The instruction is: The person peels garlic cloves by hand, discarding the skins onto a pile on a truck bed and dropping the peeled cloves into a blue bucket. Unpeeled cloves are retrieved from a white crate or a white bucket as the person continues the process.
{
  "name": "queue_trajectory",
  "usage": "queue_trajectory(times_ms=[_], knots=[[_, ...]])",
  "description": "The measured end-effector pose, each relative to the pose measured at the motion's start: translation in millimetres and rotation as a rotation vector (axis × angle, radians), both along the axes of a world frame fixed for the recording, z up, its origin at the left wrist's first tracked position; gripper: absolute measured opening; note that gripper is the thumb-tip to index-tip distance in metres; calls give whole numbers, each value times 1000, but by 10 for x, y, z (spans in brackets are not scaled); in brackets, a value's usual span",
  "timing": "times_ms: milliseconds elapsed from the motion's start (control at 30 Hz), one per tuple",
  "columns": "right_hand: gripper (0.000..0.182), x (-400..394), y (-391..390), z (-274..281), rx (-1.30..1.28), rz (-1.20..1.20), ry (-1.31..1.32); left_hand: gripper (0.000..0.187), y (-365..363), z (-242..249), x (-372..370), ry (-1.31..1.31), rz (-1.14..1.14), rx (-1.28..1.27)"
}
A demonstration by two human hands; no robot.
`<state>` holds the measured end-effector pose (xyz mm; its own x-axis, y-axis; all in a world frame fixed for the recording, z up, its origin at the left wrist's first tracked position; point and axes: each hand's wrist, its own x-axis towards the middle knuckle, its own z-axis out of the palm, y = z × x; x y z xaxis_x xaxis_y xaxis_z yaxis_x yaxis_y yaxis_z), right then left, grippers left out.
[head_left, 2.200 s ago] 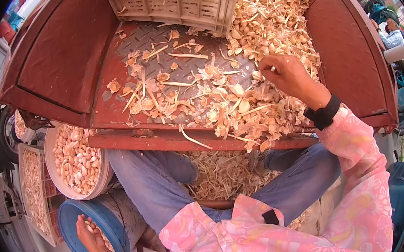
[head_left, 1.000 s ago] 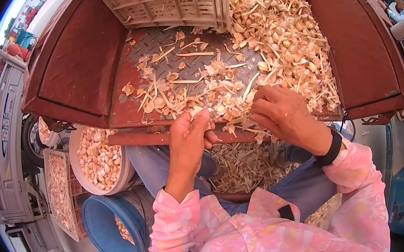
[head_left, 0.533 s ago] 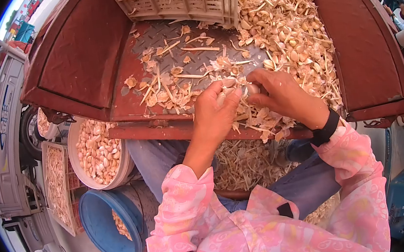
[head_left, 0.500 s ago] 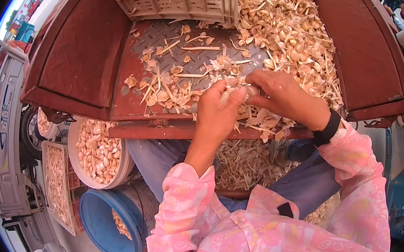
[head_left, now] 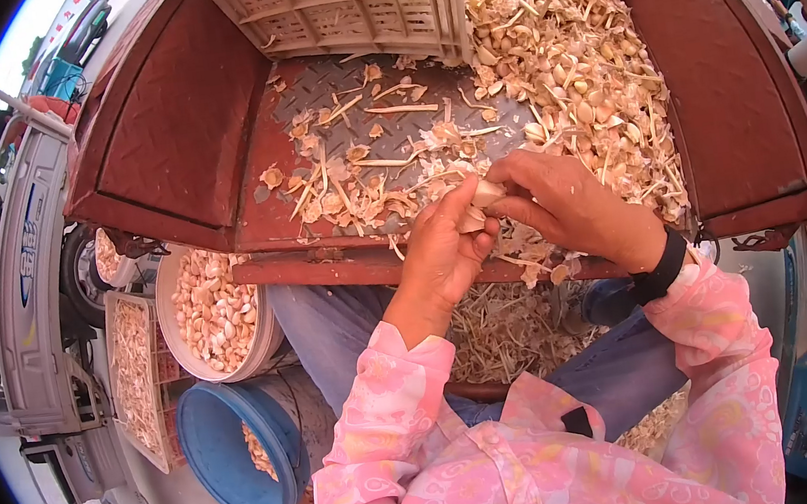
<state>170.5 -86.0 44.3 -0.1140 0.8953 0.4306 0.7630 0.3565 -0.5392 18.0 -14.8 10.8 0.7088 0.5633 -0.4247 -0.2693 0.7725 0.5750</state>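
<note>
My left hand (head_left: 445, 249) is closed with pale garlic cloves (head_left: 471, 220) between its thumb and fingers. Close against it, my right hand (head_left: 558, 198) pinches a whitish garlic clove (head_left: 487, 193) between thumb and forefinger. Both hands are over the front edge of a red metal truck bed (head_left: 325, 267). Under and behind them lie papery skins and dry stalks (head_left: 340, 189). A big heap of garlic cloves and husks (head_left: 596, 92) fills the right side of the bed.
A cream plastic crate (head_left: 345, 17) stands tilted at the back. To the left are a white bucket of garlic cloves (head_left: 214, 310), a blue bucket (head_left: 222, 456) with some cloves, and a crate of cloves (head_left: 136, 370). Stalks (head_left: 514, 329) are piled below. A grey vehicle (head_left: 35, 287) stands beyond.
My left hand has turned a little and its fingers have loosened, so the cloves show more. The right hand now pinches a clove near them. The view has shifted slightly.
</note>
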Motion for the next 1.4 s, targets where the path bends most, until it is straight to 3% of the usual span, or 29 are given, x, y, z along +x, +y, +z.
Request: queue_trajectory(times_ms=[67,233,267,433,533,633,867,967,1033,1133,1200,1400], knots=[[17,5,-23,-33,-10,-28,0,25,-61,-3,-30,55,-72,87],[13,-44,-54,16,-173,-90,238,27,-234,54,16,81,36,426],[14,-45,-57,-5,-111,-96,164,27,-254,62,19,88,55,466],[17,-53,-49,32,136,-33,-255,20,-242,28,-54,-34,9,115],[19,-24,-52,5,225,5,-264,16,-285,56,-80,-133,-17,-11],[18,-52,-81,25,159,-52,-255,15,-304,29,-83,-180,12,-79],[19,-72,-107,-80,-62,-128,116,16,-279,33,-77,-91,42,-43],[21,-110,-113,-82,-120,-191,226,17,-285,86,-137,-162,13,-90],[21,11,-70,-100,-194,-259,360,17,-337,357,-280,-374,-196,-136],[15,123,71,-133,-185,-230,138,19,-587,927,-527,-574,-539,82],[11,50,184,-115,-185,-144,-20,19,-918,1017,-579,-779,-597,67],[11,-17,591,-186,-248,-65,-308,21,-978,1267,-541,-1074,-421,202]])
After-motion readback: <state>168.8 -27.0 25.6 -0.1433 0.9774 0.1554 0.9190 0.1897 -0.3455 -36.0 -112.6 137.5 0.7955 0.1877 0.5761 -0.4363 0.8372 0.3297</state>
